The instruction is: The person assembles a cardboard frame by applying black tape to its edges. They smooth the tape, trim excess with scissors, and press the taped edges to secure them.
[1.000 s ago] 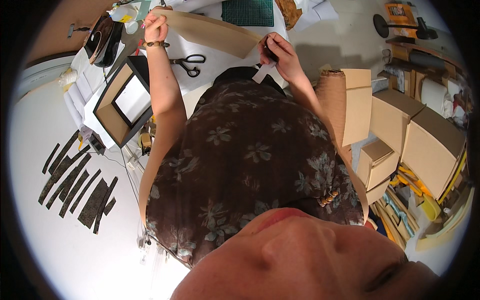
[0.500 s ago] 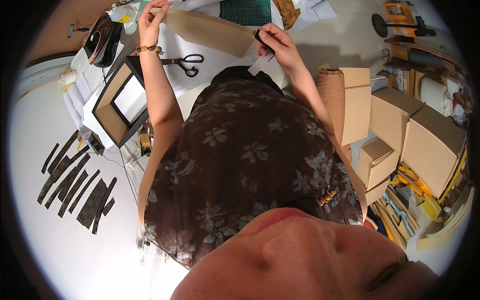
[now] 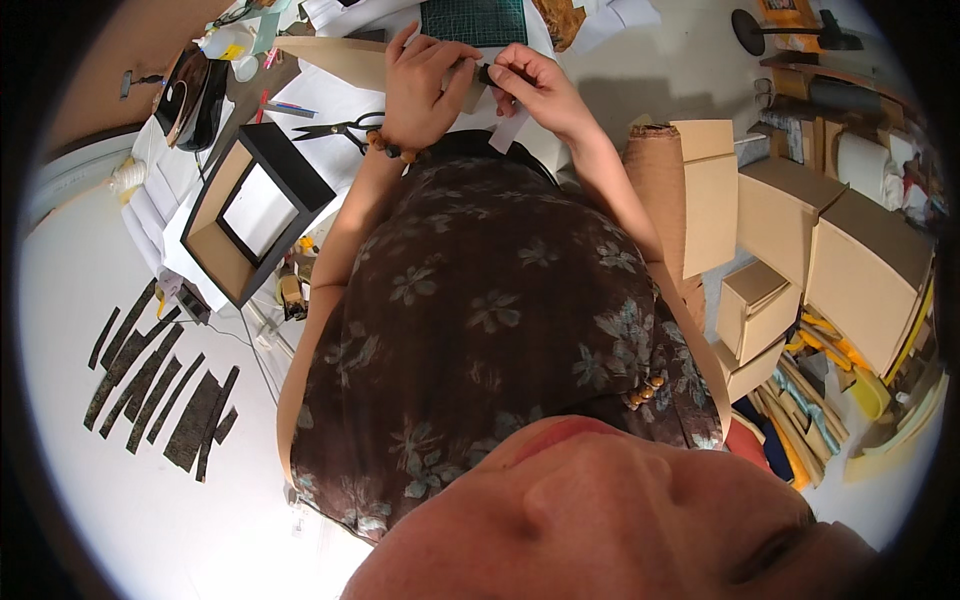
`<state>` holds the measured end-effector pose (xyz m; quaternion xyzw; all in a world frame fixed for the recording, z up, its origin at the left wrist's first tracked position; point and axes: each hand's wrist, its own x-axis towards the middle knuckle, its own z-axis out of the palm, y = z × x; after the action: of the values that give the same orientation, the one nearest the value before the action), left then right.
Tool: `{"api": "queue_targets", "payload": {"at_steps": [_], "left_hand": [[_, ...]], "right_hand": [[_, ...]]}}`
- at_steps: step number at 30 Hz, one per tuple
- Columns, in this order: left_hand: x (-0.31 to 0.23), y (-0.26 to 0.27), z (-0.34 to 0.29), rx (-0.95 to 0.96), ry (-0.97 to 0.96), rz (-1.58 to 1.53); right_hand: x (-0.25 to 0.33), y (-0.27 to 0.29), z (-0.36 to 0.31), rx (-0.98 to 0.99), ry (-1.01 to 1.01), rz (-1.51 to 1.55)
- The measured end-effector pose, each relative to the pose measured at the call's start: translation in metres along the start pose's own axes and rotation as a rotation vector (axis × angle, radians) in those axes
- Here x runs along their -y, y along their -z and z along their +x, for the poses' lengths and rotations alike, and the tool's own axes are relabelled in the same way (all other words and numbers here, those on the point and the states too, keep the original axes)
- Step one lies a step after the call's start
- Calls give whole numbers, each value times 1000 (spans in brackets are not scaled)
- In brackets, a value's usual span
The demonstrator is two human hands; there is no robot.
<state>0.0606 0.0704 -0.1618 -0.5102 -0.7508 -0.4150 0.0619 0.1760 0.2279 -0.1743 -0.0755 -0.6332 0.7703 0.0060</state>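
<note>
"long flat tan cardboard strip (image 3: 335,62): where is it sitting?"

"it's extending behind the left hand (image 3: 425,95), whose grip i'm not managing to tell."

"and the right hand (image 3: 540,90)?"

"it's pinching a small black strip (image 3: 485,74)."

Remote inspection: surroundings of the brown roll (image 3: 655,195).
Just right of it I note a tan cardboard panel (image 3: 708,200); farther right, tan boxes (image 3: 785,205). Up and left of it, my feed shows a green cutting mat (image 3: 472,22); well left of the roll, a yellow-labelled bottle (image 3: 225,43).
</note>
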Motion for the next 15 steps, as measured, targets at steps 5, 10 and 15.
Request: {"api": "queue_targets", "payload": {"at_steps": [5, 10, 15], "left_hand": [[-2, 3, -2, 28, 29, -23], [-11, 6, 1, 34, 33, -16], [-9, 4, -1, 26, 30, 9]], "right_hand": [[-2, 0, -1, 41, -7, 27], [-3, 0, -2, 54, -1, 36], [-2, 0, -2, 55, -4, 31]]}}
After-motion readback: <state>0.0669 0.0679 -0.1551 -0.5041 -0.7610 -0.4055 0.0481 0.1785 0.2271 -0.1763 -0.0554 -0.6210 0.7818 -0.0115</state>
